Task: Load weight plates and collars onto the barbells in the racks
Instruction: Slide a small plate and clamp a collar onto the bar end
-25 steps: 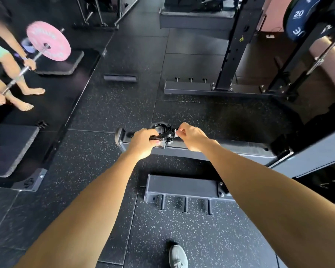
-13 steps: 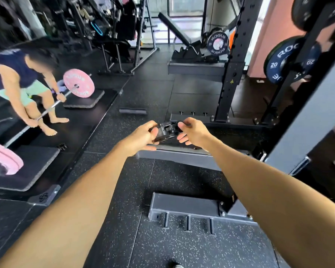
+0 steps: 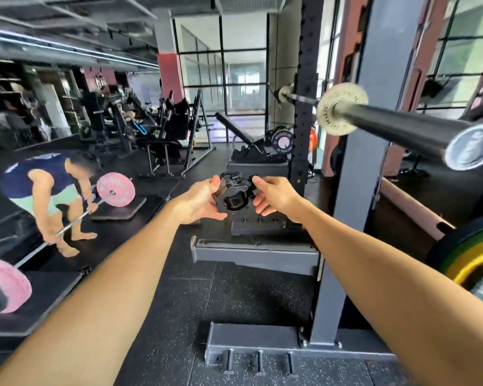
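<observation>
Between our left hand [image 3: 198, 200] and right hand [image 3: 273, 195] we hold black collars [image 3: 234, 190]; the barbell [image 3: 402, 129] sleeve carries nothing yet.

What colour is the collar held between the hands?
Black collar, clearest in the head view.

A black speckled rubber floor [image 3: 251, 299] carries the grey rack base [image 3: 255, 254] and a dark mat [image 3: 123, 208].
</observation>
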Demonstrator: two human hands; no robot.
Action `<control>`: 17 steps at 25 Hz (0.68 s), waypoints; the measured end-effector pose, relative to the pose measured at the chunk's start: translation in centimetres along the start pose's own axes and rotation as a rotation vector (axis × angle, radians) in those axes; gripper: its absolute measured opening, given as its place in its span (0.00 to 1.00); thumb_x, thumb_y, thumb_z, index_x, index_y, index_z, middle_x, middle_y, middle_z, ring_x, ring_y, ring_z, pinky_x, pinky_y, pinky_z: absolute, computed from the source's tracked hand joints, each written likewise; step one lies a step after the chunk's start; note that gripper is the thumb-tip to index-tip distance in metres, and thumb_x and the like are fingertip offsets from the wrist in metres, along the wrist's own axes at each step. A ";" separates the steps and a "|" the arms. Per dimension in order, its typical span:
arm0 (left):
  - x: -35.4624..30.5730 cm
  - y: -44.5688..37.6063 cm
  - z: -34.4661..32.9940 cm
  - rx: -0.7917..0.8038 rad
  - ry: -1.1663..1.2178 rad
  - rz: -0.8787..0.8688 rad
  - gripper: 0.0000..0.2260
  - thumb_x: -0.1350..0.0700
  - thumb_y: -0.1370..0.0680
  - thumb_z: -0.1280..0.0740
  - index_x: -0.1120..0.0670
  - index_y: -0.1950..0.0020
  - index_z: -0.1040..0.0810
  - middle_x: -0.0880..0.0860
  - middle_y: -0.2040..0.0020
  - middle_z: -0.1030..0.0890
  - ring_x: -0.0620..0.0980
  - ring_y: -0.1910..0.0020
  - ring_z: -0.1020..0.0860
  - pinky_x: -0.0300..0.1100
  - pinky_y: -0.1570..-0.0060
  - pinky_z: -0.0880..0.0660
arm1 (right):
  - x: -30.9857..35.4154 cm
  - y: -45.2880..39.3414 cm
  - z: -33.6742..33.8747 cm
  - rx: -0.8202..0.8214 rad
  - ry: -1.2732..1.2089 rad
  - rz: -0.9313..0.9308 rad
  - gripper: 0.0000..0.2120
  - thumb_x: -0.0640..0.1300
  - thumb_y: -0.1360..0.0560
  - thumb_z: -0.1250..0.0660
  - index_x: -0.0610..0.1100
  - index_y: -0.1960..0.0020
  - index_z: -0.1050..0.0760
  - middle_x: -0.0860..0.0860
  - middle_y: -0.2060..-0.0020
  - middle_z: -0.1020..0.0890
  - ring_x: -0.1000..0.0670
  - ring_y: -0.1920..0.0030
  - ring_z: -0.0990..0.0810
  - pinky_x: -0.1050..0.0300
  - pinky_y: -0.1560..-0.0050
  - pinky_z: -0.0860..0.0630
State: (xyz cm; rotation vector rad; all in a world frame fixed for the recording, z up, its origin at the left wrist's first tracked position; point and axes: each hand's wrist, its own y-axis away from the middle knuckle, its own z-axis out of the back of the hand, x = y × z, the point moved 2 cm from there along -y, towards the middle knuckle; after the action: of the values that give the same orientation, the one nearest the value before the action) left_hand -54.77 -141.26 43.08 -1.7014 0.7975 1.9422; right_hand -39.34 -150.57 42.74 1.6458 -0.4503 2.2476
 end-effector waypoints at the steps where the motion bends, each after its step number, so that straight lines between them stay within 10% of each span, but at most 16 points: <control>1: -1.1 0.8 -0.4 0.002 -0.005 0.006 0.16 0.47 0.15 0.50 0.55 0.40 0.28 0.59 0.51 0.21 0.57 0.53 0.21 0.54 0.46 0.26 | 1.1 0.9 0.7 -0.006 -0.001 0.010 0.18 0.51 0.18 0.42 0.36 0.40 0.29 0.44 0.68 0.22 0.47 0.72 0.23 0.55 0.68 0.23; 9: -7.6 7.9 -5.1 0.045 0.029 -0.009 0.23 0.40 0.17 0.51 0.54 0.60 0.29 0.54 0.67 0.25 0.50 0.68 0.31 0.44 0.65 0.30 | 7.7 8.2 6.2 0.008 -0.040 0.129 0.25 0.54 0.19 0.41 0.36 0.31 0.33 0.42 0.70 0.22 0.46 0.74 0.21 0.58 0.73 0.23; 17: -10.7 14.1 -11.4 0.126 -0.168 -0.006 0.30 0.26 0.27 0.45 0.54 0.60 0.27 0.53 0.68 0.26 0.49 0.72 0.32 0.40 0.70 0.30 | 9.9 15.7 11.4 0.005 0.010 0.201 0.20 0.56 0.19 0.42 0.38 0.54 0.28 0.41 0.71 0.23 0.47 0.78 0.23 0.59 0.77 0.25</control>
State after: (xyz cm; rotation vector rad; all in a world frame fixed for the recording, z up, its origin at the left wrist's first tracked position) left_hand -54.05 -158.80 54.64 -1.4449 0.8318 1.9565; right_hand -39.22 -168.94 54.47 1.6560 -0.6347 2.3997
